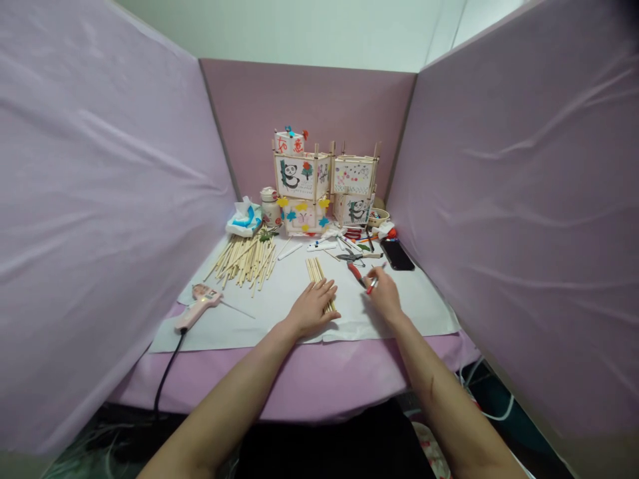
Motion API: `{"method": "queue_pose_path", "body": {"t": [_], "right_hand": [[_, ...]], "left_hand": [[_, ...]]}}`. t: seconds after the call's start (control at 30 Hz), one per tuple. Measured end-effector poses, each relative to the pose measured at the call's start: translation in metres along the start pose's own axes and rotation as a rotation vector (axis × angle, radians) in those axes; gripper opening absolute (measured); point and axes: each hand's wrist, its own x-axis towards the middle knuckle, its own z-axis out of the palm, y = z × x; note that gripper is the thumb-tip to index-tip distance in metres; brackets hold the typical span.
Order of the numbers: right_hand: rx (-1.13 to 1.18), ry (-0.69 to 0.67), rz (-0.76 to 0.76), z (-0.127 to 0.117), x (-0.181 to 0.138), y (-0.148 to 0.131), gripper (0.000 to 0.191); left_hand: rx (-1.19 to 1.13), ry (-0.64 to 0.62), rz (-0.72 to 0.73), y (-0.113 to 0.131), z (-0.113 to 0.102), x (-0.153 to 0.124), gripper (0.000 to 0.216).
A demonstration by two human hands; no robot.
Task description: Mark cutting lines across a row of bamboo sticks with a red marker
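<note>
My left hand (313, 307) lies flat with its fingers stretched over a row of thin wooden sticks (314, 267) placed side by side on the white sheet. The far ends of the sticks show beyond the fingers. To the right, my right hand (384, 293) is closed around a slim red-and-white pen (372, 286), partly covered by the fingers. Just left of that hand lies a red-handled tool (355, 273). A pair of pliers (352, 256) rests behind it.
A loose pile of sticks (244, 263) lies at the left, near a corded glue gun (200, 307). Panda-decorated paper lanterns (299, 176) stand at the back. A tissue pack (244, 219), a flask (270, 207) and a phone (398, 255) lie or stand around. Pink panels enclose the table.
</note>
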Motion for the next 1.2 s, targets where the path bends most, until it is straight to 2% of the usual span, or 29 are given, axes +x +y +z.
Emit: {"method": "queue_pose_path", "body": {"t": [0.13,0.27,0.5,1.2], "right_hand": [[0.086,-0.162,-0.179,0.034,0.005,-0.032,0.007],[0.128,-0.223,-0.216,0.052,0.004,-0.037,0.008],[0.157,-0.232,-0.206,0.053,0.0,-0.025,0.009],[0.173,-0.215,-0.181,0.05,-0.003,-0.019,0.009]], "left_hand": [[-0.012,-0.072,0.037,-0.004,0.003,0.008,0.079],[-0.019,-0.118,0.033,-0.004,0.003,0.008,0.084],[-0.019,-0.126,0.015,-0.004,0.004,0.006,0.086],[-0.018,-0.102,-0.004,-0.01,0.004,-0.002,0.074]]}}
